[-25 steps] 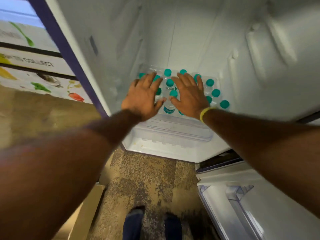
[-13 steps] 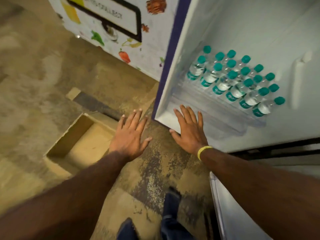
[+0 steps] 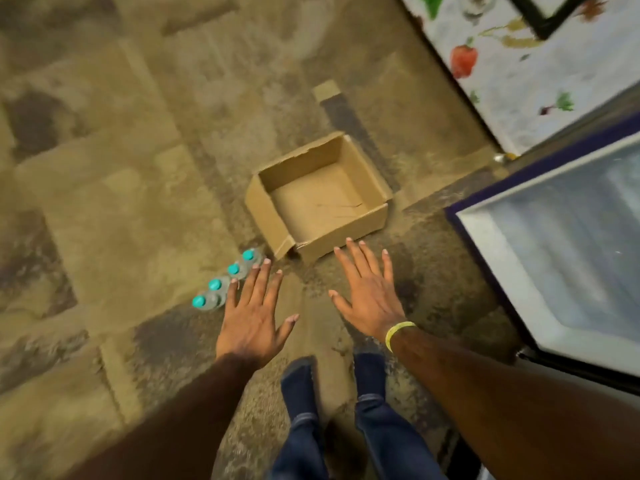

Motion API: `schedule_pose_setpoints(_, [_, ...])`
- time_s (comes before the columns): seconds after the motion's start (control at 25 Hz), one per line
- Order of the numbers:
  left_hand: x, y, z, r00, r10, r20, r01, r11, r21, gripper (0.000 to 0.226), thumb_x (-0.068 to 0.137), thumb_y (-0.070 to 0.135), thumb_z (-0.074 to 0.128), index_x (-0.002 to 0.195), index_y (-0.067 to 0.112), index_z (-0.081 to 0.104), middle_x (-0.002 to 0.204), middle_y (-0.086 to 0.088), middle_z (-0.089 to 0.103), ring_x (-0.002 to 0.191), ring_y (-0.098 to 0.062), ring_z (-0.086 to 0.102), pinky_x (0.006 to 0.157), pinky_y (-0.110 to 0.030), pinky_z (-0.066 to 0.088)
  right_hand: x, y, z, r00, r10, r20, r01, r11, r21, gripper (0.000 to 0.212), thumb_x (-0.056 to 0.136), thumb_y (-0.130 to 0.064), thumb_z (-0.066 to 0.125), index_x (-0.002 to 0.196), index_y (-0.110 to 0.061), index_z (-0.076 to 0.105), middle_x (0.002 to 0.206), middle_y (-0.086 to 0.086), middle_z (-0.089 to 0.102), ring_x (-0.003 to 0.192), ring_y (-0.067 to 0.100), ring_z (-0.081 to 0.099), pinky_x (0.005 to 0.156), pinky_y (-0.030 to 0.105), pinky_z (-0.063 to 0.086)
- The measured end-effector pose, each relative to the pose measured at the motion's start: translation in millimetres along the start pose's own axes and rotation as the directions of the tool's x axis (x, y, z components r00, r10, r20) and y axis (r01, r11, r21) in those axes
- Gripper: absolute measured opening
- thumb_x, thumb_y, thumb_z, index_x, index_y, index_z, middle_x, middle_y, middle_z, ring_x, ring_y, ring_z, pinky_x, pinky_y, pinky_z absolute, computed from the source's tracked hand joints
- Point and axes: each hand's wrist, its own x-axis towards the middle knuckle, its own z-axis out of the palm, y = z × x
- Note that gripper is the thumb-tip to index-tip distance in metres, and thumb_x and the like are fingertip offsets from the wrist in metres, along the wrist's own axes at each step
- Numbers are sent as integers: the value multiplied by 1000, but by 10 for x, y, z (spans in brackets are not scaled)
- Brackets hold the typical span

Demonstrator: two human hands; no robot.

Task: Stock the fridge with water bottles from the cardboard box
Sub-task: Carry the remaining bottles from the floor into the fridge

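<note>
Water bottles [image 3: 225,282], four with teal caps, stand in a row on the floor just left of the cardboard box [image 3: 322,199]. We see the left hand [image 3: 252,317] flat above them, fingers spread, gripping nothing. The right hand [image 3: 372,296], equally splayed, hovers near the box's front wall. The open fridge [image 3: 554,254] lies to the right, with the person's jeans-clad legs [image 3: 381,427] below.

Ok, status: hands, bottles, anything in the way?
Both empty: left hand open, right hand open. Box empty; four teal-capped bottles on the floor left of it, near the left fingertips. Nothing seen in the way.
</note>
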Motion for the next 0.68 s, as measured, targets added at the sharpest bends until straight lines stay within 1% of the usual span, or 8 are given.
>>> schedule_pose_setpoints(0.08, [-250, -248, 208, 996, -92, 20, 92, 995, -43, 81, 94, 67, 26, 155, 13, 18, 164, -8, 3, 151, -25, 1, 119, -55, 9, 44, -300, 225, 994, -87, 64, 89, 996, -24, 76, 93, -52, 43, 156, -23, 11, 164, 4, 4, 151, 24, 1, 120, 56, -2])
schedule_pose_setpoints(0.24, [-488, -624, 533, 962, -264, 65, 270, 956, -112, 82, 94, 68, 22, 155, 13, 15, 163, -9, 4, 151, -25, 4, 119, -54, 10, 267, -710, 553, 965, -187, 185, 203, 977, -71, 77, 95, -54, 40, 157, -23, 7, 165, 4, 1, 151, 25, -2, 119, 56, -5])
schedule_pose_setpoints(0.36, [-414, -809, 714, 932, -341, 125, 359, 919, -163, 84, 93, 69, 17, 155, 14, 9, 163, -9, 4, 150, -26, 6, 119, -54, 11, 528, -831, 717, 949, -225, 222, 247, 966, -78, 78, 94, -54, 41, 157, -23, 5, 164, 5, 4, 151, 26, 1, 120, 56, -2])
schedule_pose_setpoints(0.44, [-229, -951, 835, 913, -375, 163, 403, 894, -197, 83, 94, 68, 21, 155, 14, 8, 163, -10, 8, 149, -27, 11, 119, -53, 13, 782, -894, 848, 935, -260, 241, 285, 956, -75, 79, 94, -53, 43, 156, -21, 5, 163, 6, 10, 150, 27, 8, 121, 53, 2])
schedule_pose_setpoints(0.52, [59, -1054, 935, 913, -366, 182, 400, 892, -212, 79, 94, 62, 32, 154, 14, 13, 161, -10, 17, 147, -27, 19, 117, -53, 18, 1076, -941, 970, 924, -280, 260, 302, 952, -45, 81, 92, -48, 51, 156, -18, 9, 159, 9, 22, 146, 28, 21, 120, 48, 13])
schedule_pose_setpoints(0.6, [449, -1159, 1063, 921, -352, 165, 379, 908, -179, 72, 94, 55, 43, 150, 14, 23, 154, -11, 30, 140, -28, 31, 113, -50, 26, 1421, -999, 1146, 933, -245, 263, 245, 969, 34, 82, 90, -39, 59, 154, -14, 15, 150, 13, 38, 135, 30, 38, 114, 45, 28])
schedule_pose_setpoints(0.68, [832, -1236, 1194, 926, -353, 136, 372, 914, -162, 65, 92, 49, 51, 144, 14, 33, 143, -12, 41, 131, -28, 40, 107, -46, 33, 1761, -1070, 1356, 934, -202, 293, 172, 977, 124, 78, 88, -32, 64, 151, -14, 21, 141, 15, 48, 125, 33, 49, 107, 45, 40])
